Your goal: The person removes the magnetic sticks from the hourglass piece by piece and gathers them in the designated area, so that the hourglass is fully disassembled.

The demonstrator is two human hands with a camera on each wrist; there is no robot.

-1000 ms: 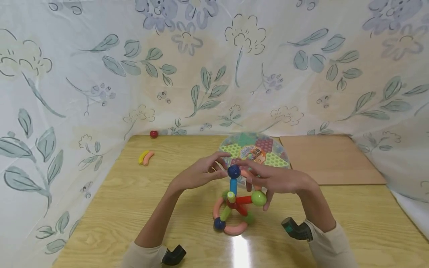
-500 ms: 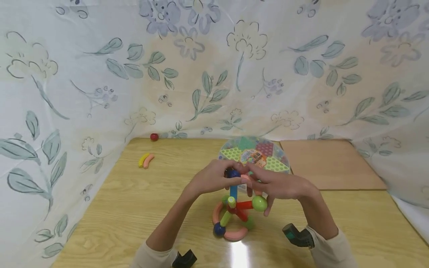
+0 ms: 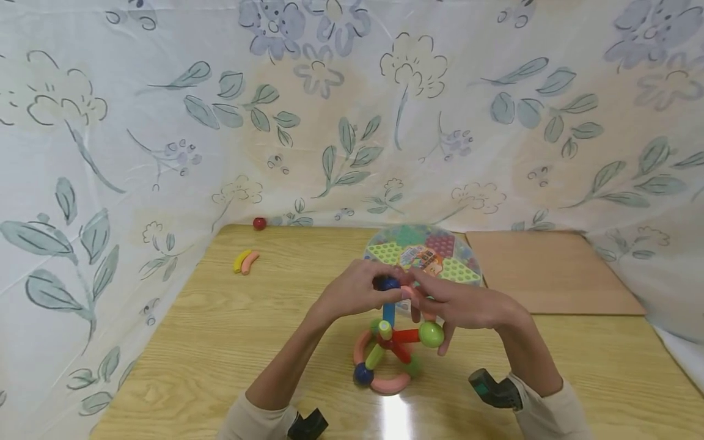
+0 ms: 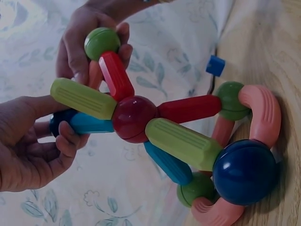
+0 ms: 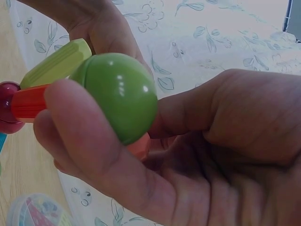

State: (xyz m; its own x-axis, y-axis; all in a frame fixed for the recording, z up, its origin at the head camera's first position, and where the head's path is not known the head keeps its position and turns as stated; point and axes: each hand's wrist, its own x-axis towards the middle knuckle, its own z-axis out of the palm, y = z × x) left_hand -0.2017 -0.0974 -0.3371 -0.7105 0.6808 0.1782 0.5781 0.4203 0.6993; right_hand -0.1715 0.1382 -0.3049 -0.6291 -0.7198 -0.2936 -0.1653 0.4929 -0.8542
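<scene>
Since one second ago, the left hand (image 3: 354,292) has moved onto the dark-blue ball (image 3: 391,284), and its fingers are now clamped on it. On the table (image 3: 264,318) I see the brown board (image 3: 555,275) at 2 o'clock from the stick-and-ball structure (image 4: 135,118), and the round game box (image 3: 409,235) at 12. The structure stands toward 5 o'clock from my head view's centre. The right hand (image 3: 473,305) pinches a salmon curved piece (image 5: 141,149) beside the green ball (image 5: 120,96). At 10 o'clock lie a yellow curved piece (image 3: 241,261), a pink curved piece (image 3: 250,263) and, farther, a red ball (image 3: 260,223).
</scene>
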